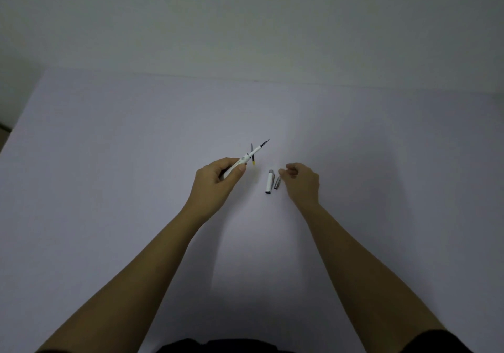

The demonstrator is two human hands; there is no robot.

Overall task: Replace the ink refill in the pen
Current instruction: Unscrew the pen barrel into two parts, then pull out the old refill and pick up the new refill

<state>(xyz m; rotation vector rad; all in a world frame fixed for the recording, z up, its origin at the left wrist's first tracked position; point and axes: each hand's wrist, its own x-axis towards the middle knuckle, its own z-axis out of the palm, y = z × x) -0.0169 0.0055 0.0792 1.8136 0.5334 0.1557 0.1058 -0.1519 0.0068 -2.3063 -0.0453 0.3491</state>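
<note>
Head view of a pen refill change on a pale tabletop. The left hand is closing around the white pen barrel, holding it tilted with its open end pointing up and to the right; an ink refill is protruding from that end, dark tip outermost. A second refill, dark with a yellow end, is lying on the tabletop behind the barrel, crossing it in this view; which of the two is spent cannot be told. The right hand is hovering loosely curled and gripping nothing, its fingertips just beside the small grey tip cone, which is lying next to the white cap.

Judged from this layout, the refill is sitting in the barrel and reassembly is beginning. The next move is calling for a fine pinch on the grey cone, threading it over the refill tip without bending it, then screwing it onto the barrel while the left hand is keeping the barrel steady. Capping would follow.
</note>
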